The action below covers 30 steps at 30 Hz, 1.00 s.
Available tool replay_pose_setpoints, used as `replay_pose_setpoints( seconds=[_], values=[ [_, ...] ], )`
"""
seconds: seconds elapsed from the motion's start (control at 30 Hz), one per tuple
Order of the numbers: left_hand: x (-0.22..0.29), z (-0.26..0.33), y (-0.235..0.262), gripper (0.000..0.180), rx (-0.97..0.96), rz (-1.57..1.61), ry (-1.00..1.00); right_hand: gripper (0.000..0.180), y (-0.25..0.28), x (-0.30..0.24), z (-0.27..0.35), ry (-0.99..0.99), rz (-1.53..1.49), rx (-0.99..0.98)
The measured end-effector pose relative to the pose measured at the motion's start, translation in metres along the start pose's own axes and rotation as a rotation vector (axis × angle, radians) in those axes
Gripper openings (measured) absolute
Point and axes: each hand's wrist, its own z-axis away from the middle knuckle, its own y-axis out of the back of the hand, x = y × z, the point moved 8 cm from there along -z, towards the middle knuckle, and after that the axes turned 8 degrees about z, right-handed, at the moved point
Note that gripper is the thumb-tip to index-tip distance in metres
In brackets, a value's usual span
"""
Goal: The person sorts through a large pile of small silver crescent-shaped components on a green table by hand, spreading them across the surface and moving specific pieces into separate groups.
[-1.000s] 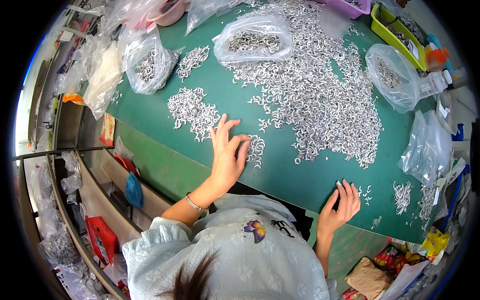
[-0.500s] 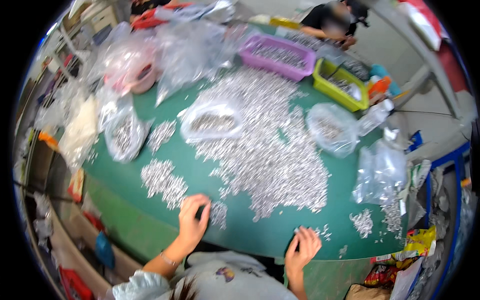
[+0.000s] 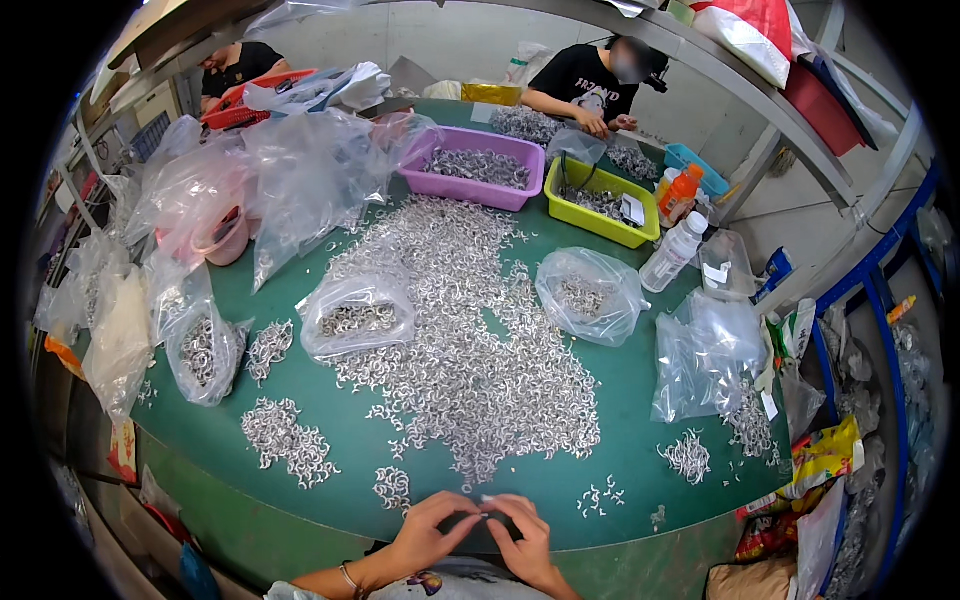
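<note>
Green tabletop (image 3: 640, 420) | silvery curved pieces (image 3: 470, 400): broad heap, mid-table, ahead of me | my left hand (image 3: 425, 537) and right hand (image 3: 528, 540): half-curled, fingertips close together; whether they pinch anything, I cannot tell | small cluster (image 3: 392, 487): just beyond my left hand

We see small, silvery, crescent-shaped pieces (image 3: 480, 385) lying loose at mixed angles on the green table (image 3: 630, 420), spread broadly mid-table, with smaller piles (image 3: 288, 443) to either side.
</note>
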Motion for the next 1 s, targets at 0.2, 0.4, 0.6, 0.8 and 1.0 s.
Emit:
replay_pose_setpoints(
  seconds=[0.2,0.4,0.6,0.8,1.0],
  values=[
    [-0.003,0.000,-0.005,0.015,-0.054,0.018,-0.036,0.016,-0.005,0.011,0.004,-0.026,-0.054,0.008],
    [-0.003,-0.001,-0.008,0.016,-0.085,0.024,-0.052,0.013,-0.004,0.014,0.003,-0.029,-0.096,0.030],
    [-0.005,-0.002,-0.009,0.016,-0.102,0.009,-0.062,0.011,-0.004,0.013,0.002,-0.020,-0.070,0.027],
    [-0.005,-0.003,-0.010,0.017,-0.121,-0.005,-0.078,0.011,-0.004,0.012,0.002,-0.001,-0.038,0.037],
    [-0.003,-0.005,-0.012,0.016,-0.158,-0.012,-0.064,0.011,-0.003,0.011,0.001,0.037,0.020,0.036]
  ],
)
